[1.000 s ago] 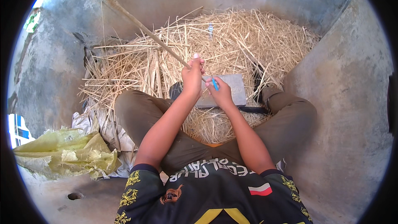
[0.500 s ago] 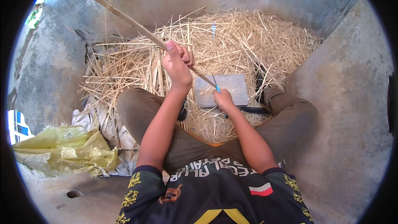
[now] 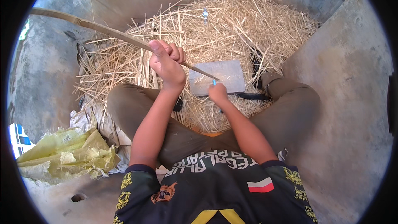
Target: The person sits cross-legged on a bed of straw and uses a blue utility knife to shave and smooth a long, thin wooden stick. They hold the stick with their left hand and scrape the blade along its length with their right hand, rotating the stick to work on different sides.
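Note:
My left hand (image 3: 168, 67) is closed around a long bamboo strip (image 3: 103, 29), thumb pointing up along it. The strip slants from the far left down to the right, its near end over a grey rectangular slab (image 3: 232, 70). Below that end my right hand (image 3: 218, 93) is closed on a slim knife with a blue handle (image 3: 214, 82); a bit of blue shows above the fist. Its blade is hard to make out now. Small pale shavings lie on the slab.
A wide heap of straw-like bamboo shavings (image 3: 265, 29) lies beyond the slab, with a small blue-and-white wrapper (image 3: 205, 14) on it. Concrete walls (image 3: 340, 99) enclose the spot. A torn yellow sack (image 3: 70, 153) lies at the left, and my bent legs (image 3: 286, 103) flank the work.
The bamboo strip's far end has swung down to the left, and my left hand has shifted slightly left. My right hand moved a little up and left. The view has tilted slightly.

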A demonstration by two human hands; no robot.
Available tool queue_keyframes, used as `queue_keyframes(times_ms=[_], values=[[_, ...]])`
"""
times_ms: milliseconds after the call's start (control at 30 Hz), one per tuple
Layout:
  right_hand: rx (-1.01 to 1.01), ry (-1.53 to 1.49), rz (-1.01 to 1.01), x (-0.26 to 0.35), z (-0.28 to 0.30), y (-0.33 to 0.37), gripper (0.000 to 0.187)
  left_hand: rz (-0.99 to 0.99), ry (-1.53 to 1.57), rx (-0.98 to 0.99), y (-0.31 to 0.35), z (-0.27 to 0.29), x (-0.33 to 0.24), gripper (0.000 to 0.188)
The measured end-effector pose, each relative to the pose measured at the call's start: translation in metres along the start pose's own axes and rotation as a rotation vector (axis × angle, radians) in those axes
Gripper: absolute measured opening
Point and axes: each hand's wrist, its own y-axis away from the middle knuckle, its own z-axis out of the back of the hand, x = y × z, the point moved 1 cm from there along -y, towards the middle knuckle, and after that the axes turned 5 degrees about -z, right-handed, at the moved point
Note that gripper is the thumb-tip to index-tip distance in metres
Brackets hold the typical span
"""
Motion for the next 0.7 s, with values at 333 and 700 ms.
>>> queue_keyframes(times_ms=[333,700], values=[[0.017,-0.216,0.117,0.051,0.024,0.034,0.044,0.002,0.089,0.119,0.008,-0.006,0.003,0.051],[0.053,-0.05,-0.224,-0.009,-0.012,-0.012,0.041,-0.017,0.013,0.24,0.017,-0.012,-0.002,0.055]])
